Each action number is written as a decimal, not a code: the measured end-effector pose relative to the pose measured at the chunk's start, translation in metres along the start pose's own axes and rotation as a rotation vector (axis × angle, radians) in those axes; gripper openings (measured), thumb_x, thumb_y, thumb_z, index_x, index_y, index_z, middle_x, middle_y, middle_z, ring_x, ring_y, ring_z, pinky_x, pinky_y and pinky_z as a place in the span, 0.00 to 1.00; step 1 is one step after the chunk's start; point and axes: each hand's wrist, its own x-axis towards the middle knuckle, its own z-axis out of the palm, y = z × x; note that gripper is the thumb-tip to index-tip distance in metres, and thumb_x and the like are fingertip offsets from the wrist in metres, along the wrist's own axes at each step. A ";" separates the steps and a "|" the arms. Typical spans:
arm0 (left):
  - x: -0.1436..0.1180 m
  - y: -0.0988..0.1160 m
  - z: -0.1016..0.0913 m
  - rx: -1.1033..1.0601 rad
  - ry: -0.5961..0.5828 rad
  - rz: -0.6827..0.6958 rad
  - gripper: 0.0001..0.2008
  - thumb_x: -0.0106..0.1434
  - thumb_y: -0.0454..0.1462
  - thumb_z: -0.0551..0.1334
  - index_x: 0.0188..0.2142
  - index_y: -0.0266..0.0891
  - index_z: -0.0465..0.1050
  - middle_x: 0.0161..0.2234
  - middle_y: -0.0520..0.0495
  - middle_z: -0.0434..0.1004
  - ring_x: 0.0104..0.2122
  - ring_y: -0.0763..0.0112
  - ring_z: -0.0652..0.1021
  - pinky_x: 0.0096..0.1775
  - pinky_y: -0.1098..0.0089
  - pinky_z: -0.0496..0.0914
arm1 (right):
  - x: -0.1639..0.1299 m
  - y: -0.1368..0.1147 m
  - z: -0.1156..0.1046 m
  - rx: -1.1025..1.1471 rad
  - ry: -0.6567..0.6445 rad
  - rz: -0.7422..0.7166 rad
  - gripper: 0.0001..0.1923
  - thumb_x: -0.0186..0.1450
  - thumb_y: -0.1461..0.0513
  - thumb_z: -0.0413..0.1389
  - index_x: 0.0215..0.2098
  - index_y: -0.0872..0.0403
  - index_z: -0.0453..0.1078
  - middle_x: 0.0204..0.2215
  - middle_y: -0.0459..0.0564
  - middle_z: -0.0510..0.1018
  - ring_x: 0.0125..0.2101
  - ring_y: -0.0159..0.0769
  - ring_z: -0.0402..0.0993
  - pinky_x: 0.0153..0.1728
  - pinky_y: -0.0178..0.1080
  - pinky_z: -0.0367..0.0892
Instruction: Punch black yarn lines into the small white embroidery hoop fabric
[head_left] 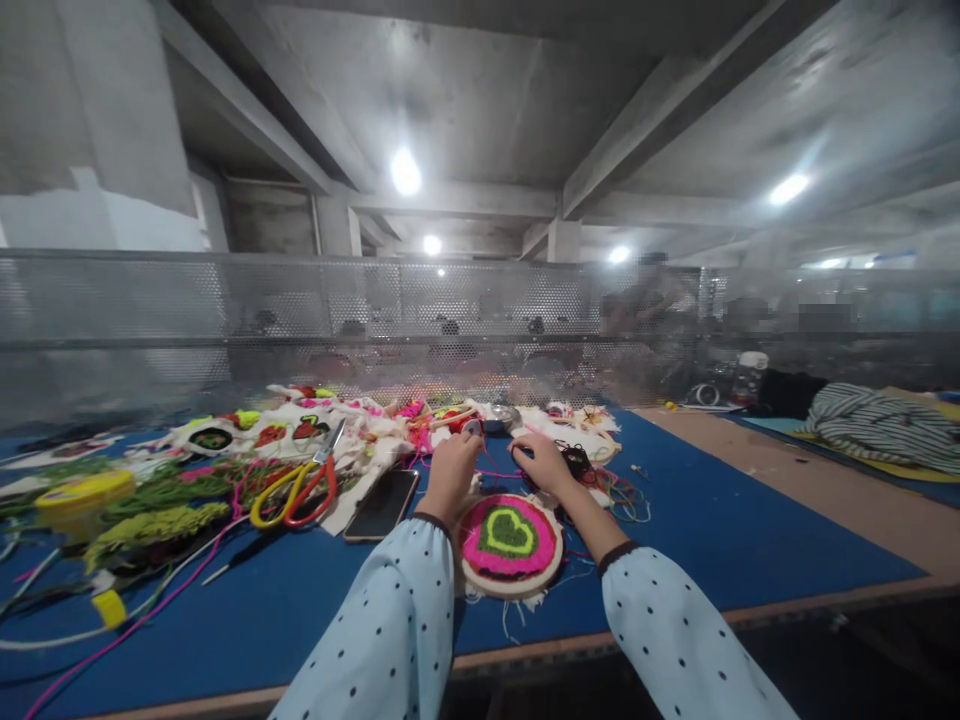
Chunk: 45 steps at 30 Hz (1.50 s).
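A round wooden embroidery hoop (510,542) lies on the blue table top (712,530) in front of me. It holds a tufted piece with a green heart ringed in pink and dark red. My left hand (452,470) rests just beyond the hoop's far left rim, fingers curled, near pink yarn. My right hand (541,462) lies past the far right rim, fingers bent down over thin pink thread and a small dark object. What each hand grips is hidden by the fingers.
A black phone (382,504) lies left of the hoop. Yellow and red scissors (294,488) sit further left among yarn piles and finished patches (300,430). A yellow tub (82,495) stands far left. A mesh screen (300,320) closes the back. Striped cloth (885,425) lies right.
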 end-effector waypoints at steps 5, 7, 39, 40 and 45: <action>-0.001 -0.001 0.000 -0.088 -0.010 -0.033 0.12 0.64 0.36 0.50 0.34 0.38 0.71 0.33 0.45 0.73 0.34 0.68 0.72 0.32 0.72 0.60 | -0.001 -0.001 -0.002 -0.044 -0.034 0.012 0.08 0.59 0.65 0.50 0.29 0.55 0.71 0.31 0.49 0.76 0.35 0.34 0.69 0.38 0.34 0.60; -0.002 -0.001 0.001 -0.157 -0.003 -0.031 0.11 0.64 0.36 0.50 0.36 0.38 0.71 0.34 0.45 0.73 0.35 0.68 0.72 0.32 0.72 0.60 | 0.000 -0.001 -0.002 -0.052 -0.034 0.016 0.08 0.60 0.66 0.50 0.29 0.55 0.71 0.30 0.49 0.76 0.34 0.34 0.68 0.38 0.34 0.59; -0.004 0.010 0.012 -0.314 -0.111 0.114 0.08 0.58 0.38 0.59 0.31 0.37 0.74 0.29 0.42 0.74 0.32 0.65 0.72 0.34 0.71 0.62 | -0.002 -0.012 0.008 -0.040 -0.150 -0.104 0.07 0.57 0.67 0.54 0.24 0.54 0.73 0.33 0.48 0.74 0.38 0.35 0.66 0.41 0.37 0.59; -0.005 0.010 0.012 -0.295 -0.117 0.117 0.07 0.57 0.38 0.59 0.31 0.36 0.74 0.29 0.42 0.74 0.32 0.65 0.72 0.34 0.71 0.62 | -0.002 -0.011 0.008 -0.035 -0.153 -0.114 0.07 0.57 0.67 0.54 0.24 0.54 0.72 0.33 0.48 0.74 0.38 0.35 0.66 0.41 0.37 0.59; -0.005 0.013 0.010 -0.258 -0.133 0.118 0.07 0.58 0.37 0.58 0.31 0.36 0.74 0.30 0.41 0.74 0.32 0.64 0.73 0.34 0.70 0.63 | -0.001 -0.007 0.009 -0.028 -0.156 -0.147 0.06 0.57 0.67 0.55 0.23 0.55 0.72 0.32 0.48 0.74 0.38 0.34 0.66 0.42 0.37 0.59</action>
